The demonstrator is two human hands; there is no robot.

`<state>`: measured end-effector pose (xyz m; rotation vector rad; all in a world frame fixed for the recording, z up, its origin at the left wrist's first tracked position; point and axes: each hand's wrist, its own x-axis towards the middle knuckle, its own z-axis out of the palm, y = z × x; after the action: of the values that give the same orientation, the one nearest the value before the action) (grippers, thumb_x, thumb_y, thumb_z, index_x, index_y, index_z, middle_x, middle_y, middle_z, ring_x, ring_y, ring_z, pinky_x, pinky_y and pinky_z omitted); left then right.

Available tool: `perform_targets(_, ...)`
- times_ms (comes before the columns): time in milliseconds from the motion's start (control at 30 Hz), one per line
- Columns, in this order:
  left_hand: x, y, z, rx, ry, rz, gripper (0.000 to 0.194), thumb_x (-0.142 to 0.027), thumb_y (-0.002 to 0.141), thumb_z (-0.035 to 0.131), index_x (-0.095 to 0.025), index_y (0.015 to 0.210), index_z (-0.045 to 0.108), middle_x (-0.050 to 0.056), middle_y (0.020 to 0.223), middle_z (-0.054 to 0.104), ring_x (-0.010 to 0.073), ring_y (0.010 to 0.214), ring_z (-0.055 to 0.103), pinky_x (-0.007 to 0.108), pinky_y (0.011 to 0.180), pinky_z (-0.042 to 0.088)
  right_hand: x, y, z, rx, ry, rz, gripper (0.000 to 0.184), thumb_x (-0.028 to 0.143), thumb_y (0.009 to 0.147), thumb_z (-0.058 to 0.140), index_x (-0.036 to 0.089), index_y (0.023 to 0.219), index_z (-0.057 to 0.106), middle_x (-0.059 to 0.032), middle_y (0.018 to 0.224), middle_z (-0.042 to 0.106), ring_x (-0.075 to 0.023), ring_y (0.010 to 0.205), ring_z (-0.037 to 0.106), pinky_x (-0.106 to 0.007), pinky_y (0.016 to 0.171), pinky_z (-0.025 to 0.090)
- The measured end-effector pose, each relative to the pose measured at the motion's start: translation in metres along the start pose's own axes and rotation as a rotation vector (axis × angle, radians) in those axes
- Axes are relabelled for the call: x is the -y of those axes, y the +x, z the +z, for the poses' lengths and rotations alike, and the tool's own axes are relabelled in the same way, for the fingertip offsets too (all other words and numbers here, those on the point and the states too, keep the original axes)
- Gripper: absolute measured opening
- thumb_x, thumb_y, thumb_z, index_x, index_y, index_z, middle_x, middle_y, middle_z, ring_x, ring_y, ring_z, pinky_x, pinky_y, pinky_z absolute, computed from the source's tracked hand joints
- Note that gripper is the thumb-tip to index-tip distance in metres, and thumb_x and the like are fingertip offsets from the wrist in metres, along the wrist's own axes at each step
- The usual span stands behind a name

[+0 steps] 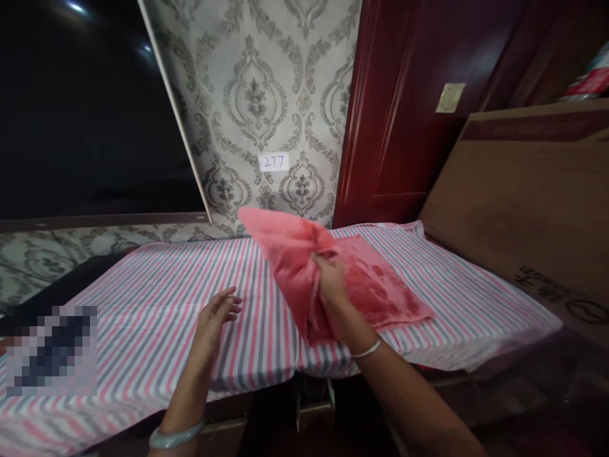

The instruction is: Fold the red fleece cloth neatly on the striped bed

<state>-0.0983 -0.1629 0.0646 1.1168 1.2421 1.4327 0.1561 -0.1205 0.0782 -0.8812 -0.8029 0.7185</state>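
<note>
A pink-red plush cloth (380, 285) lies partly spread on the striped tablecloth (157, 298). Its left part is lifted and bent upward, paler on the outer side. My right hand (330, 279) grips this raised part near the middle, fingers closed round the fabric. Left of the cloth, my left hand (217, 314) hovers over the stripes with fingers loosely apart and nothing in them. A light bangle circles each wrist.
Behind the table is a patterned wall with a paper label (274, 161) reading 277. A large dark screen (85, 114) stands at left. A cardboard box (523, 209) borders the right side. A blurred-out patch (52, 351) covers something at lower left.
</note>
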Motion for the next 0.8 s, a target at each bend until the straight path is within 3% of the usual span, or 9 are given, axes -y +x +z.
perform_targets(133,0.01,0.002,0.038,0.119,0.006,-0.042,0.065,-0.055,0.058,0.084,-0.015,0.107,0.071,0.009,0.091,0.073,0.0196,0.075,0.067,0.031,0.066,0.052,0.006,0.021,-0.099,-0.353,0.128,-0.042,0.033,0.036,0.065,0.077,0.023,0.087,0.057,0.0023,0.086,0.068,-0.0193,0.084,0.065,-0.034,0.086,0.056)
perform_targets(200,0.019,0.001,0.058,0.166,-0.025,-0.085,0.069,-0.053,0.057,0.085,-0.015,0.112,0.069,0.01,0.097,0.073,0.0208,0.079,0.068,0.032,0.069,0.053,-0.001,0.022,-0.143,-0.486,0.181,0.03,0.036,0.03,0.059,0.08,0.022,0.087,0.06,0.0033,0.085,0.069,-0.0193,0.086,0.066,-0.034,0.087,0.056)
perform_targets(333,0.034,-0.006,0.094,0.223,-0.137,-0.187,0.071,-0.041,0.055,0.089,-0.016,0.117,0.064,0.011,0.108,0.069,0.0236,0.087,0.071,0.035,0.076,0.056,-0.011,0.018,-0.202,-0.432,0.219,0.197,0.028,0.029,0.062,0.078,0.022,0.085,0.064,0.0021,0.08,0.072,-0.0209,0.081,0.07,-0.035,0.081,0.06)
perform_targets(433,0.039,-0.014,0.112,0.257,-0.217,-0.312,0.068,-0.028,0.06,0.088,-0.016,0.121,0.06,0.012,0.11,0.069,0.0234,0.087,0.072,0.037,0.081,0.056,-0.002,0.023,-0.221,-0.343,0.261,0.263,0.019,0.034,0.069,0.075,0.025,0.083,0.066,0.0025,0.08,0.074,-0.0207,0.081,0.072,-0.034,0.08,0.061)
perform_targets(600,0.037,-0.023,0.132,0.312,-0.283,-0.476,0.066,-0.013,0.071,0.08,-0.016,0.13,0.05,0.009,0.098,0.072,0.02,0.075,0.073,0.034,0.076,0.057,0.031,0.046,-0.229,-0.187,0.179,0.482,0.024,0.046,0.075,0.073,0.024,0.081,0.067,-0.0032,0.079,0.076,-0.0269,0.082,0.074,-0.041,0.078,0.063)
perform_targets(700,0.033,-0.027,0.143,0.326,-0.256,-0.5,0.065,-0.011,0.075,0.076,-0.016,0.133,0.048,0.005,0.088,0.073,0.0167,0.066,0.07,0.028,0.065,0.055,0.042,0.059,-0.233,-0.135,0.09,0.433,0.028,0.046,0.07,0.077,0.023,0.084,0.068,-0.0034,0.077,0.075,-0.0265,0.08,0.073,-0.039,0.077,0.061)
perform_targets(800,0.03,-0.031,0.152,0.316,-0.219,-0.495,0.065,-0.009,0.079,0.072,-0.015,0.137,0.046,0.005,0.086,0.073,0.0158,0.066,0.07,0.026,0.062,0.055,0.041,0.066,-0.245,-0.14,-0.023,0.27,0.049,0.032,0.059,0.078,0.023,0.106,0.07,0.0005,0.085,0.076,-0.0226,0.08,0.071,-0.034,0.079,0.058)
